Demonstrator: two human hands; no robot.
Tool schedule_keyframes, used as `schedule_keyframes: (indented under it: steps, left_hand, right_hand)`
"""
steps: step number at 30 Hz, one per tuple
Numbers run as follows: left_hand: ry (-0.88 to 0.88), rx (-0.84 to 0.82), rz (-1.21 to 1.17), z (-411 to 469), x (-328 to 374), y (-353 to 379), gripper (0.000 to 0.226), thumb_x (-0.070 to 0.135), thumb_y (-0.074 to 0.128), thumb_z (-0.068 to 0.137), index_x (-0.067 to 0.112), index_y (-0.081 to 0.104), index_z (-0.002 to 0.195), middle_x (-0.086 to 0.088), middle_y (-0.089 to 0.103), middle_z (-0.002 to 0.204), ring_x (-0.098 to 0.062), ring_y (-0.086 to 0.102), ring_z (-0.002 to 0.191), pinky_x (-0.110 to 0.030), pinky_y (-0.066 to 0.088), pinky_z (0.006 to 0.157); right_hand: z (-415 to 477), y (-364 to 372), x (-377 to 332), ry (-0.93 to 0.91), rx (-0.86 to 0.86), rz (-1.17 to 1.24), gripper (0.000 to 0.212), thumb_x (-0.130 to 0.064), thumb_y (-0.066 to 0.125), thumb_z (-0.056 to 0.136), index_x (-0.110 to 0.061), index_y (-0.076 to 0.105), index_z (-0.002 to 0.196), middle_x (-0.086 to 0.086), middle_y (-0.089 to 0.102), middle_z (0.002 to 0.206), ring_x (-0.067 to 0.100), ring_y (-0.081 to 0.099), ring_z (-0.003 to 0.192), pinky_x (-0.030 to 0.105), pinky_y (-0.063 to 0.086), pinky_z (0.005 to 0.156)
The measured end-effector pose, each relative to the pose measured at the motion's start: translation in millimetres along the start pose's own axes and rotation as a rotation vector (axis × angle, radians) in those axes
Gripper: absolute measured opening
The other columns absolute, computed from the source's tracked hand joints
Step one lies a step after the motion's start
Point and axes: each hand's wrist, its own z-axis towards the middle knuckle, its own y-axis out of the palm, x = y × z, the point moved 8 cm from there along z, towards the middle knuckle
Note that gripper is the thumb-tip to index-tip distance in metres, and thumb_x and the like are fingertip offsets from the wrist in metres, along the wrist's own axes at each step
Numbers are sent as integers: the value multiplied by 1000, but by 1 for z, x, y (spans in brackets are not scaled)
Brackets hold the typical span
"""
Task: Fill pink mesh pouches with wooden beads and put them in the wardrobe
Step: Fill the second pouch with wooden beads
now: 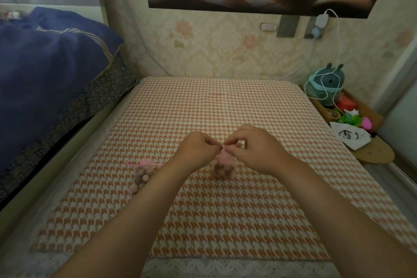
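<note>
I am pinching the gathered neck of a small pink mesh pouch [223,160] with both hands. My left hand [198,149] is curling thumb and forefinger onto it from one side, and my right hand [250,149] is doing the same from the other, fingertips nearly meeting. Whether I am gripping the drawstring itself or only bunched mesh, I cannot tell, as the fingers are covering that spot. The pouch is hanging just under my fingers, its belly of round wooden beads [222,170] touching the orange-and-white houndstooth mat [203,101].

The neck is what I am worrying about. If I am pulling the two sides unevenly, the mouth may be closing lopsided and leaving a gap, and beads could be slipping out and rolling across the mat towards its edges. If I am tugging too sharply, the thin mesh could be tearing or the string snapping. Lifting before the closure is tight would tip the weight and spill everything.

A second bead-filled pink pouch [142,178], closed with a pink ribbon bow [145,162], is lying near my left forearm, which is partly hiding it. A careless sweep of that arm could be dragging it or loosening the bow. I am not making out a wardrobe here, so both pouches are waiting to be carried off.
</note>
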Motion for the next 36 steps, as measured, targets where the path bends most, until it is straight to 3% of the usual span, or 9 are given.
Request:
schedule_keyframes:
  steps: [3, 6, 8, 13, 18, 23, 26, 30, 36]
  left_hand:
    - [37, 112, 98, 1, 2, -13, 20, 15, 61, 92, 16, 80, 86, 5, 75, 104, -12, 69, 82, -30, 58, 73]
    - [51, 119, 104, 1, 1, -17, 22, 12, 58, 92, 19, 79, 87, 7, 75, 100, -19, 71, 81, -34, 61, 74]
    - [54, 140, 127, 2, 0, -18, 23, 11, 57, 91, 21, 78, 93, 9, 73, 93, -19, 69, 74, -34, 61, 69]
    - [80, 213, 86, 5, -1, -18, 26, 12, 58, 93, 18, 74, 112, 4, 71, 110, -9, 63, 78, -20, 47, 60]
    - [99, 195, 106, 9, -7, -18, 29, 13, 60, 92, 17, 71, 118, 4, 68, 122, -8, 60, 101, -20, 44, 80]
    - [132, 123, 102, 11, -7, -16, 33, 13, 61, 90, 20, 69, 121, 7, 65, 128, -9, 62, 104, -22, 48, 82]
    - [134, 106, 89, 10, -7, -16, 35, 14, 61, 90, 21, 68, 123, 7, 65, 128, -14, 67, 102, -24, 50, 77]
    - [126, 106, 48, 10, -7, -16, 35, 15, 62, 89, 20, 68, 124, 6, 67, 125, -13, 66, 105, -29, 54, 83]
    - [118, 69, -36, 8, -7, -13, 32, 12, 65, 84, 19, 72, 115, 6, 72, 110, -10, 72, 82, -31, 60, 73]
  right_hand:
    - [4, -6, 25, 129, 101, 88, 20, -31, 66, 94, -35, 69, 113, -18, 65, 100, -2, 59, 81, 28, 50, 78]
    - [3, -1, 55, 260, 106, 34, 23, -24, 68, 93, -33, 69, 113, -16, 66, 103, 9, 64, 96, 34, 54, 86]
    - [2, 8, 69, 322, 74, -16, 25, -27, 72, 91, -32, 69, 116, -14, 67, 109, 10, 63, 98, 34, 54, 86]
    - [6, 26, 77, 359, 27, -111, 29, -34, 69, 93, -31, 66, 121, -11, 66, 114, 12, 61, 98, 30, 49, 77]
    - [11, 36, 87, 408, -17, -171, 19, -34, 68, 94, -29, 72, 112, -8, 71, 105, 15, 65, 92, 33, 55, 77]
    - [11, 30, 88, 456, 56, -81, 17, -35, 69, 93, -25, 75, 106, -6, 73, 100, 15, 67, 89, 37, 58, 80]
    - [18, 15, 65, 363, 195, 112, 16, -34, 71, 91, -25, 75, 104, -12, 71, 95, 8, 67, 90, 32, 57, 82]
    - [25, -1, 9, 145, 256, 270, 13, -30, 75, 87, -29, 76, 100, -17, 71, 89, -7, 60, 69, 22, 52, 73]
    - [21, 19, -25, -42, 105, -80, 19, -44, 66, 94, -37, 74, 110, -15, 63, 103, 1, 57, 87, 27, 48, 71]
